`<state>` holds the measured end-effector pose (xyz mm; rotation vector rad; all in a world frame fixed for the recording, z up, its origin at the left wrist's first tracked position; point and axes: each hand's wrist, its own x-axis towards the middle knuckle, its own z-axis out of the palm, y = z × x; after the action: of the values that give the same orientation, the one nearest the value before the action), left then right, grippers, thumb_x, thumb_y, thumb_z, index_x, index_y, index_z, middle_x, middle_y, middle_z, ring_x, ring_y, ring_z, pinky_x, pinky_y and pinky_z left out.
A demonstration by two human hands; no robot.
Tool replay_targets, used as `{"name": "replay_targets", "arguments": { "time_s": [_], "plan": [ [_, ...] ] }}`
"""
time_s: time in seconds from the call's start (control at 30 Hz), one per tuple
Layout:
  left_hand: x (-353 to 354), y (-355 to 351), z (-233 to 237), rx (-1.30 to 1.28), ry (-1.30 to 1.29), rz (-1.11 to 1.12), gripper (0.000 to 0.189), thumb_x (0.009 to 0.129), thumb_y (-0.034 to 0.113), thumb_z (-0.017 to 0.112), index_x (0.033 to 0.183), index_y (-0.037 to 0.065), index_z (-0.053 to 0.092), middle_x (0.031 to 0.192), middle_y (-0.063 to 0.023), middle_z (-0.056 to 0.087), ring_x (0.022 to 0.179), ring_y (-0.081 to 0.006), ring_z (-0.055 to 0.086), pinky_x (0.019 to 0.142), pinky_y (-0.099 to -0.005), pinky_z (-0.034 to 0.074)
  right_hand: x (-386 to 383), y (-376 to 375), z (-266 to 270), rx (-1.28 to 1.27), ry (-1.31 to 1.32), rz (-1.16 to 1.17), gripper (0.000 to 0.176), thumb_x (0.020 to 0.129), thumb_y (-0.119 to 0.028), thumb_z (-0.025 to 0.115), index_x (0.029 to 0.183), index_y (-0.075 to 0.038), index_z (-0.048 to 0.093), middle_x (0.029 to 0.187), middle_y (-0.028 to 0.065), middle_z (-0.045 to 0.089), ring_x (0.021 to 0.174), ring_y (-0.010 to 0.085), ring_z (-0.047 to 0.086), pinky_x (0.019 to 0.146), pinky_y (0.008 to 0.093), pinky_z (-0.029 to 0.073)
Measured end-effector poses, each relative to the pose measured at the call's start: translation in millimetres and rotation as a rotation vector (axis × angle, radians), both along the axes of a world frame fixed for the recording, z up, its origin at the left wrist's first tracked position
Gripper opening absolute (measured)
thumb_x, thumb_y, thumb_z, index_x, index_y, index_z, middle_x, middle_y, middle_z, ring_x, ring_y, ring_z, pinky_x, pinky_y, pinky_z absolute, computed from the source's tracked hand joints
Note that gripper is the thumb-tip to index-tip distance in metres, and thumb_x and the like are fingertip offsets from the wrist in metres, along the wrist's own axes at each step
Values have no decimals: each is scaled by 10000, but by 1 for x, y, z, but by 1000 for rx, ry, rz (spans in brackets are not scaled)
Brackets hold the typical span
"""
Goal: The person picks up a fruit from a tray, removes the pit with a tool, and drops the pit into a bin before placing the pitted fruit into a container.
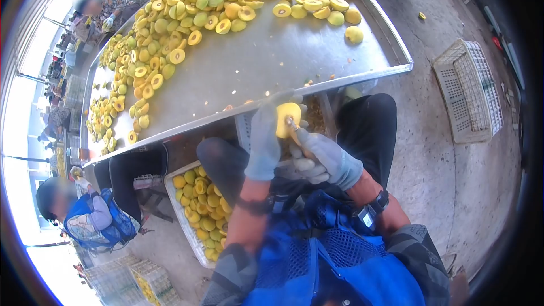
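Note:
Gloved in pale grey, my left hand (pixel 266 139) is closed around a yellow peach half (pixel 288 118), cut face turned up toward me. In my right hand (pixel 331 161), also gloved, is a pitting knife (pixel 298 137) with a tan handle. Its metal tip touches the middle of the peach half, where the pit sits; the blade's exact shape is hidden. Both hands are above my lap, just in front of the metal table (pixel 243 76). Many halved peaches (pixel 170 39) lie heaped along the table's far and left sides.
A white crate of peaches (pixel 204 209) stands at my left, below the table. Another plastic crate (pixel 467 93) sits on the concrete floor (pixel 422 153) to the right. A co-worker in a blue vest (pixel 102 221) sits at the left; others are farther back.

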<state>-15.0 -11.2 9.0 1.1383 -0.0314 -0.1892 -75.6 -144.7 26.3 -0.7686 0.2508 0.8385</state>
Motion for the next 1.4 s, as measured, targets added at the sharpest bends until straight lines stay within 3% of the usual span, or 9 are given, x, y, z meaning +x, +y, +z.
{"name": "replay_targets", "arguments": {
  "time_s": [0.07, 0.27, 0.4, 0.47, 0.57, 0.67, 0.87, 1.27, 1.4],
  "plan": [
    [-1, 6, -11, 60, -135, 23, 553, 1060, 453, 439, 1083, -51, 666, 938, -177, 706, 753, -241, 706, 654, -312, 609, -4, 4, -4, -12, -26, -19, 503, 1031, -607, 418, 822, -158, 504, 589, -81, 357, 416, 10, 281, 350, 203, 231],
    [-3, 1, -7, 160, -3, 90, 479, 1059, 320, 407, 976, -60, 688, 867, -164, 709, 707, -236, 703, 628, -314, 602, -8, 7, -9, -359, -240, -49, 470, 1059, -510, 431, 909, -96, 596, 612, -61, 439, 426, 33, 366, 367, 212, 286],
    [4, 6, -14, 386, -207, 50, 530, 1069, 345, 366, 964, -67, 682, 826, -150, 705, 705, -221, 698, 620, -311, 593, -7, 10, -10, -427, -308, -88, 466, 1066, -485, 436, 904, -84, 610, 625, -53, 485, 430, 44, 406, 375, 213, 296],
    [9, 11, -14, 307, -51, -23, 562, 1074, 364, 344, 951, -68, 681, 824, -149, 704, 723, -216, 698, 639, -301, 591, -6, 13, -13, -452, -355, -140, 469, 1069, -481, 435, 897, -83, 614, 627, -55, 490, 428, 45, 404, 378, 211, 292],
    [21, 17, -18, 644, -470, -82, 584, 1077, 401, 329, 1020, -67, 673, 833, -145, 702, 750, -212, 700, 684, -286, 587, -5, 10, -10, -541, -380, -98, 476, 1071, -485, 433, 848, -95, 591, 616, -62, 470, 422, 43, 389, 376, 209, 279],
    [37, 27, -16, 364, 84, -404, 587, 1080, 437, 336, 1116, -58, 649, 892, -144, 708, 772, -206, 701, 727, -286, 582, -7, 3, -11, -328, -199, -42, 492, 1057, -537, 430, 817, -122, 544, 599, -73, 413, 414, 32, 326, 366, 211, 237],
    [3, 2, -16, 108, -235, -57, 540, 1076, 429, 406, 1121, -49, 652, 985, -145, 705, 799, -182, 690, 764, -292, 565, -4, -6, -10, -86, 1, -32, 524, 1021, -634, 414, 827, -155, 504, 584, -78, 349, 410, 12, 245, 346, 218, 180],
    [22, 15, -13, 367, -52, -225, 458, 1037, 329, 475, 913, -53, 695, 809, -126, 702, 687, -164, 662, 647, -286, 548, -6, 4, -8, -399, -215, -67, 478, 1061, -518, 418, 863, -105, 553, 602, -44, 451, 399, 39, 361, 340, 215, 281],
    [21, 13, -19, 450, -75, -179, 449, 1027, 300, 466, 877, -50, 703, 795, -126, 703, 688, -166, 662, 641, -290, 548, -6, 7, -17, -475, -281, -63, 517, 1071, -475, 426, 928, -18, 621, 661, 12, 565, 510, 119, 520, 464, 277, 418]
  ]
}}
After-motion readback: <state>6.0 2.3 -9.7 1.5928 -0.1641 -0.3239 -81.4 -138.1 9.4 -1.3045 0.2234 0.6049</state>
